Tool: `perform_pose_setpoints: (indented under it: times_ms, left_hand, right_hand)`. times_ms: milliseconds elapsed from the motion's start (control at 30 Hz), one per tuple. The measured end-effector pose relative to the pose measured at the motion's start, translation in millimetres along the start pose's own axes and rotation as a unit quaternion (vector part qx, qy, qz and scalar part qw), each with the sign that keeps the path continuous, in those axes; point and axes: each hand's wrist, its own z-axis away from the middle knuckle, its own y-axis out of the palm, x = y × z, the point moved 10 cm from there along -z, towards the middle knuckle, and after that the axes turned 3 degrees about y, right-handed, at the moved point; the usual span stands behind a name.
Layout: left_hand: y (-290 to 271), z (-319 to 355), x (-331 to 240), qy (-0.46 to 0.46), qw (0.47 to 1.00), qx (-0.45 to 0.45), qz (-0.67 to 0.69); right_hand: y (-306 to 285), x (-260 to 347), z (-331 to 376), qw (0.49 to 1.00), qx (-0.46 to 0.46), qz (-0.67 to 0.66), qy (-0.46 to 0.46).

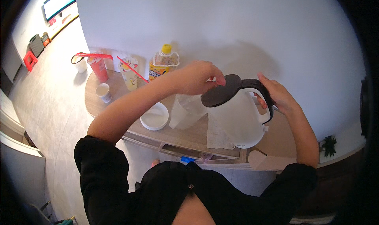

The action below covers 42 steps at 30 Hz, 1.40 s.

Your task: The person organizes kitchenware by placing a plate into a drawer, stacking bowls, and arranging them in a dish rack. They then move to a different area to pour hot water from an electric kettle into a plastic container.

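Observation:
A white electric kettle (239,116) with a black lid (222,94) is tilted toward the left over the table. My right hand (279,94) is closed round its black-and-white handle (266,100). Curled fingers of my left hand (202,78) touch the lid's far left edge; their undersides are partly hidden. Just below my left hand stands a translucent plastic pitcher (186,113), close to the kettle's spout side. Left of the pitcher sits a round white dish (154,116). A pale cloth or paper sheet (218,136) lies partly under the kettle.
Behind my left forearm stand a yellow-capped bottle (161,65), a clear drink cup with straw (129,77) and a red drink cup (98,69). A small paper cup (104,91) is near the left edge of the wooden table (181,140). The wall (221,23) rises behind.

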Motion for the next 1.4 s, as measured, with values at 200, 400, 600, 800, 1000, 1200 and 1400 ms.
perform_pose_setpoints:
  times_ms: [200, 400, 600, 800, 1000, 1200, 1400]
  left_hand:
    - [16, -33, 0, 0.047, 0.995, 0.073, -0.058]
    - [14, -36, -2, 0.078, 0.991, 0.063, -0.094]
    - [13, -30, -1, 0.064, 0.992, 0.070, -0.086]
    - [8, -25, -1, 0.059, 0.993, 0.055, -0.083]
    - [7, -22, 2, 0.056, 0.993, 0.046, -0.092]
    - [3, -15, 3, 0.054, 0.994, 0.021, -0.094]
    - [1, -5, -2, 0.047, 0.990, -0.026, -0.133]
  right_hand:
    - [-3, 4, -8, 0.999, -0.014, 0.045, 0.011]
    - [1, 17, -11, 0.995, -0.028, 0.094, 0.023]
    - [4, 27, -17, 0.987, -0.032, 0.154, 0.012]
    - [3, 31, -25, 0.980, -0.022, 0.198, 0.021]
    - [9, 39, -26, 0.977, -0.021, 0.210, 0.009]
    - [15, 44, -25, 0.976, -0.017, 0.217, 0.009]
    - [22, 49, -24, 0.968, 0.005, 0.251, -0.012]
